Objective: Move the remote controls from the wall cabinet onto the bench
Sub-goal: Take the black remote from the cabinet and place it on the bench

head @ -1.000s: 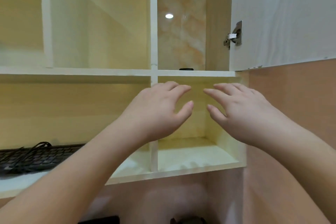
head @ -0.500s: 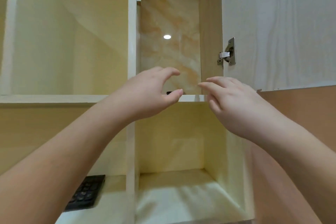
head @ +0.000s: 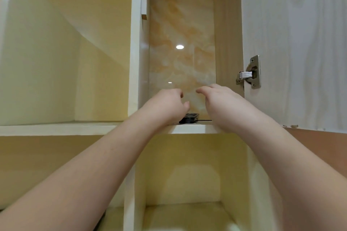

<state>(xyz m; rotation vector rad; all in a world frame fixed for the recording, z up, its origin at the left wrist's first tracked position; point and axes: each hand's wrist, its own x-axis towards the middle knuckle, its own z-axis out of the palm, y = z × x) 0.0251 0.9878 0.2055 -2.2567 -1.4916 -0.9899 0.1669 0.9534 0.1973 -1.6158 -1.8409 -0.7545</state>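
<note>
A pale yellow wall cabinet [head: 65,62] fills the view, split by a white upright divider [head: 134,43] into a wide left bay and a narrow right bay. The narrow bay has a glossy marbled orange back panel [head: 182,33] that mirrors a round ceiling light. To the right hangs the open cabinet door [head: 300,43], white with a faint wood grain, fixed by a metal hinge [head: 250,73]. A white shelf [head: 56,129] runs across the middle, with further bays below it.

Two bare forearms reach up from the bottom corners into the narrow upper bay. The left hand [head: 169,105] is loosely curled, fingers bent downward, gripping nothing visible, and it hovers just above the shelf edge. The right hand [head: 223,103] is likewise slack and empty, fingers pointing left toward the other hand, the two close but apart.

Between and below the hands, a black remote control [head: 189,118] lies flat on the shelf, near its front edge. Only its near end shows, dark and low, partly hidden behind the left hand; its buttons cannot be made out.
</note>
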